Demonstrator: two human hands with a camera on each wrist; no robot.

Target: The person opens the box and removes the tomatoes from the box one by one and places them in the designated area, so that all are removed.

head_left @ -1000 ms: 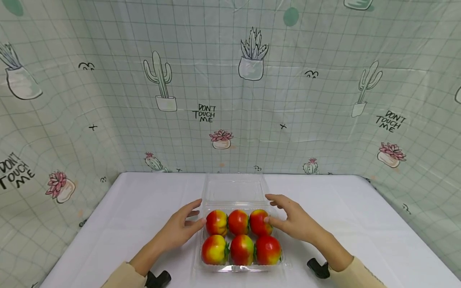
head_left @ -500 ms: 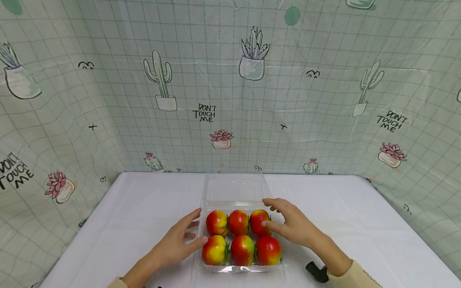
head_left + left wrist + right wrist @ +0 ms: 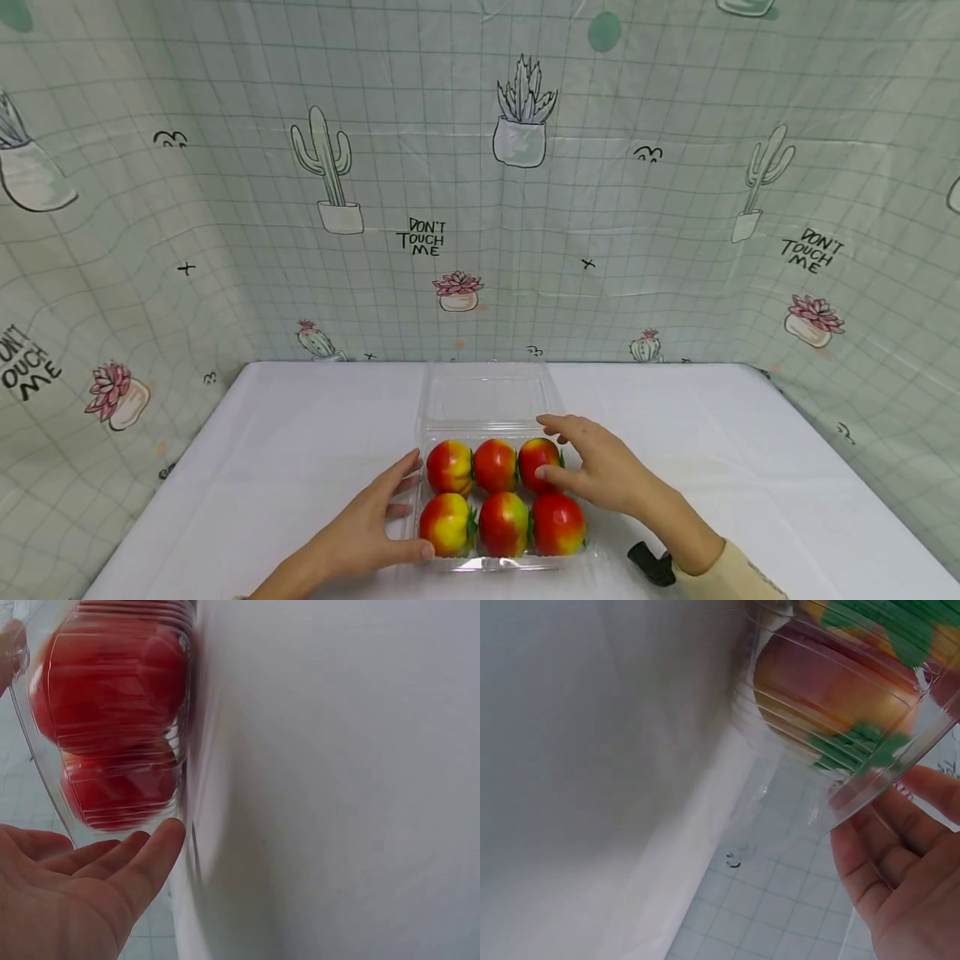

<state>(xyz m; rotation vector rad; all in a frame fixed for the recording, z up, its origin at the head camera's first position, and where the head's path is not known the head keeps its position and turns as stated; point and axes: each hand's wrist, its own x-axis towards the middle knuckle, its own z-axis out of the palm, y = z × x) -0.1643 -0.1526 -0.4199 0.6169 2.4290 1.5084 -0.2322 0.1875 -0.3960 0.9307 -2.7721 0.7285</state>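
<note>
A clear plastic clamshell box (image 3: 495, 565) lies on the table in the head view, its lid (image 3: 491, 396) folded back. Inside are two rows of red-and-yellow fruits (image 3: 503, 525) with green leaves. My left hand (image 3: 363, 527) is at the box's left side, fingers extended; its thumb reaches the front left corner. In the left wrist view these fingers (image 3: 150, 862) lie near the box wall, red fruits showing through it. My right hand (image 3: 611, 471) is at the right side, its thumb over the back right fruit (image 3: 538, 454). The right wrist view shows its fingertips (image 3: 847, 791) by the rim.
White cloth covers the table (image 3: 315, 433). A grid-patterned curtain (image 3: 660, 208) with cactus drawings hangs behind it and along both sides. A black wrist device (image 3: 651, 565) sits by the right sleeve (image 3: 731, 575).
My left hand has slid toward me along the box's left side, its thumb going from the back row to the front corner. My right hand has shifted slightly left and toward me.
</note>
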